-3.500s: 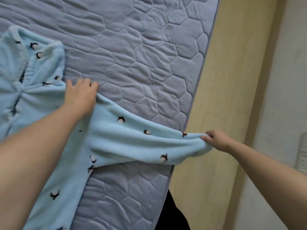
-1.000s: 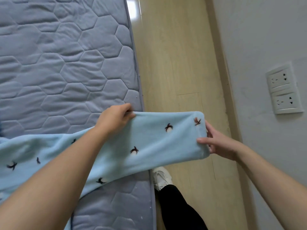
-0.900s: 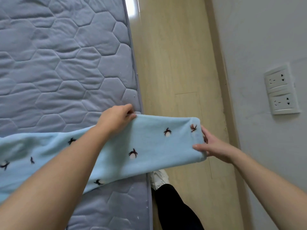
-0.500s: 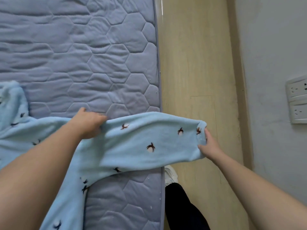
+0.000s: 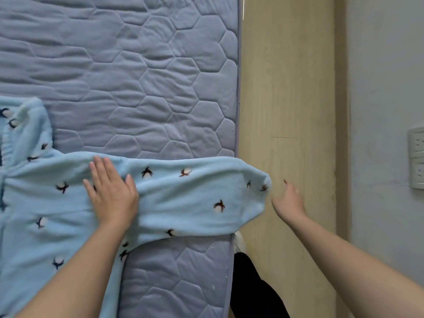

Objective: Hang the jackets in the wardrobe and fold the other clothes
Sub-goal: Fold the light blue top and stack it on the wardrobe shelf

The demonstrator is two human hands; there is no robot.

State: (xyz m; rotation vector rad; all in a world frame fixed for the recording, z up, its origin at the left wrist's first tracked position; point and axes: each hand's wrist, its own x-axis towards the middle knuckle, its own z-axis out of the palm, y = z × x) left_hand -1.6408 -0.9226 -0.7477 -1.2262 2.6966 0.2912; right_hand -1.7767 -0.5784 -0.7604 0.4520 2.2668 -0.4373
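Released half a second ago, the cuff (image 5: 257,191) now overhangs the mattress (image 5: 137,76) edge; the right hand (image 5: 289,203) hovers just beside it, fingers spread and empty. Meanwhile the left hand (image 5: 112,193) presses flat, fingers straight, on the sleeve (image 5: 195,196) of the penguin-print fleece garment (image 5: 46,203) lying on the mattress. Keep that palm pinning the shoulder while folding the sleeve inward

Lighting is soft, even and fairly bright, with no hard shadows anywhere. There's a thin white glare streak on the wooden floor (image 5: 286,88) up top, right beside the mattress (image 5: 160,65) edge. The left hand (image 5: 112,196) throws a faint shadow on the fleece sleeve (image 5: 195,198), and it's darker under the sleeve's lower edge. The right hand (image 5: 288,203) is smeared with motion blur, fingers mushy. Wide-angle stretch balloons both forearms at the bottom, and the wall socket (image 5: 416,157) at the right edge looks soft.
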